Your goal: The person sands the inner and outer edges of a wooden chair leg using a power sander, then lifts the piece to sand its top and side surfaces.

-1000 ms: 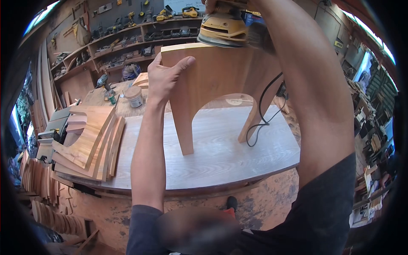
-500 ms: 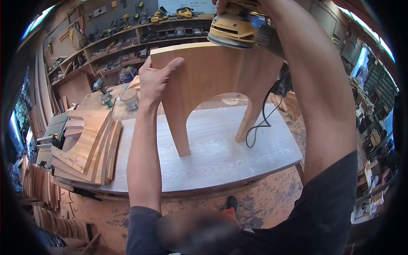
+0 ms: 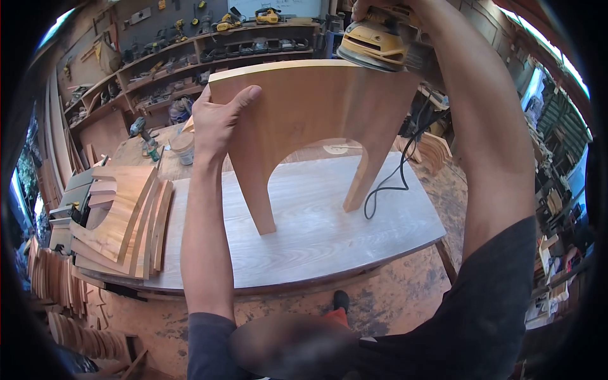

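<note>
An arched wooden panel (image 3: 304,111) stands upright on its two legs on the pale workbench top (image 3: 304,253). My left hand (image 3: 218,120) grips the panel's upper left edge, thumb lying on the near face and the fingers behind it. At the upper right, my right hand (image 3: 362,9) is closed on a yellow orbital sander (image 3: 373,43), partly cut off by the frame's top. The sander's round pad rests on or just over the panel's top edge, toward its right end. A black cord (image 3: 405,171) hangs down to the right of the panel.
Several similar cut panels (image 3: 126,215) lie stacked at the bench's left end. Behind them are a cordless drill (image 3: 140,130) and a plastic tub (image 3: 183,147). Shelves of tools (image 3: 253,47) line the back wall. More curved wood pieces (image 3: 434,152) sit beyond the bench's right side.
The sander and my right hand have moved right along the panel's top edge. My left hand keeps its hold. The whole view has shifted slightly.
</note>
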`<state>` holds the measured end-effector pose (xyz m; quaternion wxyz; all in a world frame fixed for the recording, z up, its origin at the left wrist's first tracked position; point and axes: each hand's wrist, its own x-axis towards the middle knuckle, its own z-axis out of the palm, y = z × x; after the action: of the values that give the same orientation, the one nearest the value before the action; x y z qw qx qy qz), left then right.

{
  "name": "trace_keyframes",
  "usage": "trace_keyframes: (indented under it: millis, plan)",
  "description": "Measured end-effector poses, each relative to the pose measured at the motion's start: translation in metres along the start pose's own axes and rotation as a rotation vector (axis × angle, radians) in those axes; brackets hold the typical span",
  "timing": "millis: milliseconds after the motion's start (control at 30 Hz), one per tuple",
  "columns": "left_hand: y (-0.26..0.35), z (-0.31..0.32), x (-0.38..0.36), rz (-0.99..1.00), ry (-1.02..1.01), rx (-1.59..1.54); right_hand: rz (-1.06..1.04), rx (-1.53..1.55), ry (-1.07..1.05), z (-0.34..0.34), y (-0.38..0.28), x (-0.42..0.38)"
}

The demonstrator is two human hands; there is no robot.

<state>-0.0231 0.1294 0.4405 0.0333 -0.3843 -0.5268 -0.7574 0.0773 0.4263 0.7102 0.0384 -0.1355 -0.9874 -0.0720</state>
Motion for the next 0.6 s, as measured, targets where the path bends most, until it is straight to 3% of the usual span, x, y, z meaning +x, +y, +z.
trace_keyframes:
  millis: [67, 167, 233, 333, 433, 533, 600]
  plan:
    - [-0.001, 0.000, 0.001, -0.003, -0.006, -0.003, -0.118, -0.130, 0.009, 0.000, 0.016, 0.005]
    - [-0.006, -0.003, 0.004, 0.009, -0.014, -0.013, 0.063, -0.095, -0.079, 0.000, 0.020, -0.013]
    - [-0.008, -0.003, 0.005, -0.017, -0.013, -0.013, 0.186, 0.093, -0.142, 0.003, 0.030, -0.021]
    - [-0.008, -0.003, 0.005, -0.025, 0.017, -0.005, 0.291, 0.122, -0.065, 0.004, 0.029, -0.035]
    - [-0.009, -0.002, 0.004, 0.013, 0.012, -0.030, 0.331, 0.064, -0.182, 0.001, 0.033, -0.034]
    - [-0.007, -0.002, 0.004, -0.007, 0.015, -0.029, 0.318, 0.102, -0.086, 0.006, 0.039, -0.036]
    - [-0.009, -0.003, 0.005, -0.006, 0.013, -0.023, 0.308, 0.117, -0.147, 0.003, 0.047, -0.033]
